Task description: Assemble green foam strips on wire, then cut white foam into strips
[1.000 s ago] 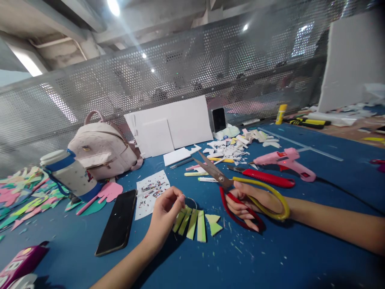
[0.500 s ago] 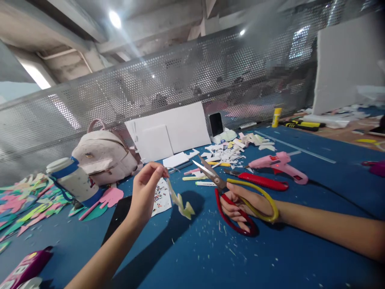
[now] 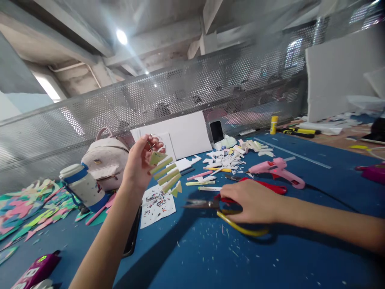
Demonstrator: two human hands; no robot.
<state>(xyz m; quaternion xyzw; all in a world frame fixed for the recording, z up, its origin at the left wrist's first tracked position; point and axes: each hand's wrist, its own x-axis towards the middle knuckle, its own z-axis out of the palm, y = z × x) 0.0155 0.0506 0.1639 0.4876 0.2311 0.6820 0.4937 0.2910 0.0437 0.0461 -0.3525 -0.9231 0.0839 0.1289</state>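
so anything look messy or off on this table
Mostly litter. White scraps are heaped near the pink glue gun, and tiny slivers dot the blue table by the scissors under the right hand. The left hand holds green strips in the air. Nothing looks damaged.

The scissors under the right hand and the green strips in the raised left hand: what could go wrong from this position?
1. The right hand lies on the scissors, whose blades point toward the left forearm; a slide could nick it.
2. The left hand pinches the green strips only at the top, so they may slip.
3. The pink glue gun lies close behind the right hand; it may be hot.
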